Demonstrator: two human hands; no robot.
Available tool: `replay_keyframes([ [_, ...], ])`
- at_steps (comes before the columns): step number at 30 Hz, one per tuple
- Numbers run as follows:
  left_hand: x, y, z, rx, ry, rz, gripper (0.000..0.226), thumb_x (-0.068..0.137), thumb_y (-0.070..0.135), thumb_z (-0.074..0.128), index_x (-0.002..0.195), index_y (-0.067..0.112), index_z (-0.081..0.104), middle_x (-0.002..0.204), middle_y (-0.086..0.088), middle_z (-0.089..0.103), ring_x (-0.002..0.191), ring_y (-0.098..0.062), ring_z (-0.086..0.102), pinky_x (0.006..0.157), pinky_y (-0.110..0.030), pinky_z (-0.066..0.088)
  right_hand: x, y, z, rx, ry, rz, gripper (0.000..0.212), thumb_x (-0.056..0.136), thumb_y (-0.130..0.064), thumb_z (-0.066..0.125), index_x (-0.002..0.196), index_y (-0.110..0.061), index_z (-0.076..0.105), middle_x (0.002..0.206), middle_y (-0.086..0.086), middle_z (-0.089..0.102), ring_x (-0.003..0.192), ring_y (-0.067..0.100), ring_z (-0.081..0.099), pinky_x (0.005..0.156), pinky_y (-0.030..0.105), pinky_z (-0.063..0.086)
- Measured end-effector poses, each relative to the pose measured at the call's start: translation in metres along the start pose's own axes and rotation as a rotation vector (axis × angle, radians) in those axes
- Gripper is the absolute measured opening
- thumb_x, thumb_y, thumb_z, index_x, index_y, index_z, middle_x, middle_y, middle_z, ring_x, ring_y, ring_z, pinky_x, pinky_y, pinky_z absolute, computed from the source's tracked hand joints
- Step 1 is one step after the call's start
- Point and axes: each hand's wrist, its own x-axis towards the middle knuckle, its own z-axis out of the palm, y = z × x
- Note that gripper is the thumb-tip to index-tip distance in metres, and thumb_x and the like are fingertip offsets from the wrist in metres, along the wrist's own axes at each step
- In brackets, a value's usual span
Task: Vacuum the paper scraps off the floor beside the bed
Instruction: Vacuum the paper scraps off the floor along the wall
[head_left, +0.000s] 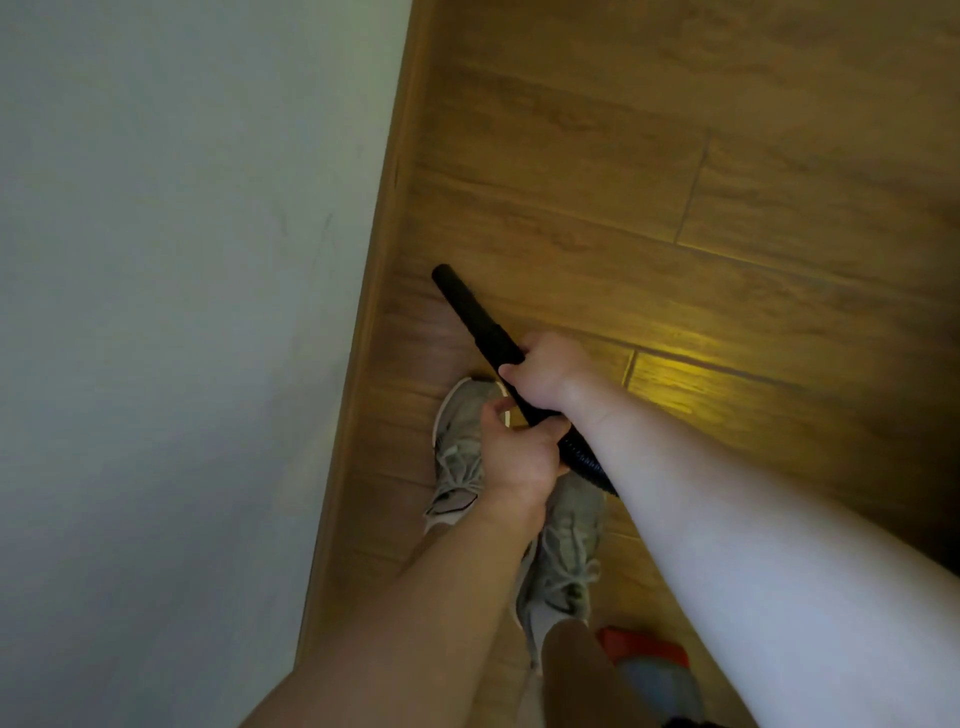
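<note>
The right hand (540, 374) and left hand (519, 452) are both clasping the black wand (478, 317), aiming it toward eleven o'clock, where it should be skimming the floor (675, 156).

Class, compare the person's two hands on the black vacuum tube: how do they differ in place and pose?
The right hand grips the black tube farther along, nearer its open tip. The left hand grips behind it, next to the ribbed hose. The right hand shows against bare floor, while the left hand overlaps a grey shoe. Both hands curl round the same tube.
</note>
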Motion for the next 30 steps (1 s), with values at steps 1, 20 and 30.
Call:
replay_keyframes([
  [1,-0.001,-0.005,-0.004,-0.016,0.006,0.004,0.044,0.088,0.0,0.072,0.119,0.022,0.049,0.103,-0.011,0.071,0.085,-0.024,0.074,0.066,-0.04,0.064,-0.002,0.0,0.007,-0.019,0.001,-0.006,0.035,0.096,-0.038,0.06,0.119,-0.013,0.065,0.11,0.01,0.069,0.084,0.024,0.057,0.068,0.028,0.042],
  [20,-0.017,-0.103,-0.057,-0.321,0.085,-0.038,0.051,0.089,0.001,0.07,0.127,0.026,0.047,0.107,-0.014,0.07,0.093,-0.028,0.074,0.079,-0.047,0.063,-0.046,0.02,0.104,-0.193,-0.064,-0.091,0.036,0.098,-0.036,0.057,0.127,-0.015,0.064,0.113,0.009,0.07,0.095,0.025,0.064,0.073,0.027,0.047],
  [30,-0.025,-0.138,-0.11,-0.296,0.034,-0.014,0.053,0.091,0.002,0.07,0.133,0.024,0.046,0.109,-0.011,0.071,0.097,-0.025,0.073,0.082,-0.046,0.063,-0.067,0.019,0.162,-0.175,-0.03,-0.07,0.037,0.099,-0.036,0.057,0.127,-0.013,0.064,0.114,0.01,0.069,0.092,0.024,0.062,0.071,0.026,0.047],
])
